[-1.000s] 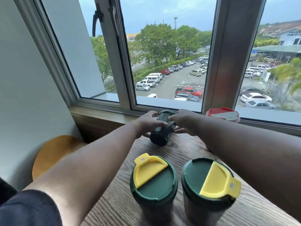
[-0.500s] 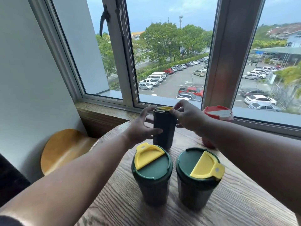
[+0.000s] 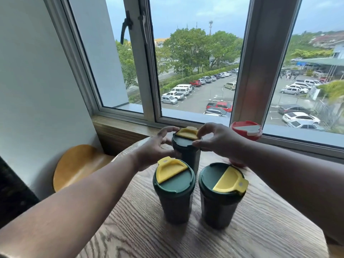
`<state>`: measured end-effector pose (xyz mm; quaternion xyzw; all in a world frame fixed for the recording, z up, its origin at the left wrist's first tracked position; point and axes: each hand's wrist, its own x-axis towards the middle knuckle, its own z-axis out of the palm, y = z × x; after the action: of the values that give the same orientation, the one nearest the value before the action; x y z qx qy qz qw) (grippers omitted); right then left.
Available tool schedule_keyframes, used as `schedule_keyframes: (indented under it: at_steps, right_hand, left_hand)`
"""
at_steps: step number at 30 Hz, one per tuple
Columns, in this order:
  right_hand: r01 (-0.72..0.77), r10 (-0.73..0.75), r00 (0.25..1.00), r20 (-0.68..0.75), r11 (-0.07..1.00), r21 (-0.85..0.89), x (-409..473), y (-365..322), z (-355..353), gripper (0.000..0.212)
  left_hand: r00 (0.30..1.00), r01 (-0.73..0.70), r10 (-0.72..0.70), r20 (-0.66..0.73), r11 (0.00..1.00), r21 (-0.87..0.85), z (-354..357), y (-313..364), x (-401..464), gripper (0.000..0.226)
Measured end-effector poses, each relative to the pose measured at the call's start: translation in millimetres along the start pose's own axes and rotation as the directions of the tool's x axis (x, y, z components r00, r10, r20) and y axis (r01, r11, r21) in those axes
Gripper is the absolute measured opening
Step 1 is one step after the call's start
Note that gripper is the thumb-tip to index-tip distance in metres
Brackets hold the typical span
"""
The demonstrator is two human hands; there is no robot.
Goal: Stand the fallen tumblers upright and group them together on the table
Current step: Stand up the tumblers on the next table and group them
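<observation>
A dark green tumbler [image 3: 186, 149] is held upright on the table [image 3: 260, 220], gripped at its lid rim by the left hand [image 3: 156, 148] and right hand [image 3: 217, 140]. Two upright tumblers [image 3: 174, 190] stand nearer; a red-lidded cup [image 3: 246, 130] stands behind the right wrist.

Bright daylight from the window [image 3: 195, 71], soft shadows on the table [image 3: 260, 229], wide-angle bending at edges, slight softness

no text, label, brand or number can be read on anything in view.
</observation>
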<state>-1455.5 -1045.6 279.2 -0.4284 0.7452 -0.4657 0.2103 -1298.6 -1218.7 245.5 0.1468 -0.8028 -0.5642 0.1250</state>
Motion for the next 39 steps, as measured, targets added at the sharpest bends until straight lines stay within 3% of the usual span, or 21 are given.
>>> schedule_keyframes:
  at_steps: [11,18,24,27,31,35,39]
  right_hand:
    - [0.028,-0.019,0.996,0.09,0.995,-0.097,-18.6,-10.8,-1.3,0.032]
    - [0.031,-0.023,0.992,0.124,0.997,-0.064,-24.4,-14.4,-16.4,0.028]
    - [0.161,-0.169,0.975,-0.145,0.985,-0.066,-37.8,-11.2,-71.8,0.014]
    - [0.143,-0.167,0.942,-0.292,0.984,-0.102,-42.2,8.6,-100.3,0.013]
    - [0.04,-0.075,0.896,-0.438,0.995,-0.089,-43.7,46.6,-119.4,0.026]
    - [-0.12,0.162,0.942,-0.293,0.981,0.155,-37.2,78.2,-124.0,0.049]
    - [-0.152,0.194,0.964,-0.181,0.963,0.223,-30.2,94.3,-120.8,0.062]
  left_hand:
    - [0.988,0.078,-0.066,0.139,0.994,-0.08,-9.9,4.8,-11.6,0.071]
    - [0.977,0.086,-0.104,0.184,0.991,0.104,-24.8,31.3,-6.6,0.071]
    - [0.998,-0.061,0.043,0.054,0.916,0.397,-11.6,80.1,17.3,0.045]
    - [0.99,-0.134,0.091,0.104,0.817,0.56,17.5,106.9,38.4,0.038]
    - [0.976,-0.2,0.077,0.202,0.679,0.707,68.7,132.9,71.5,0.05]
    - [0.972,-0.198,0.024,0.235,0.624,0.756,108.3,140.9,100.7,0.068]
    - [0.968,-0.202,0.005,0.252,0.615,0.762,135.5,142.7,119.7,0.077]
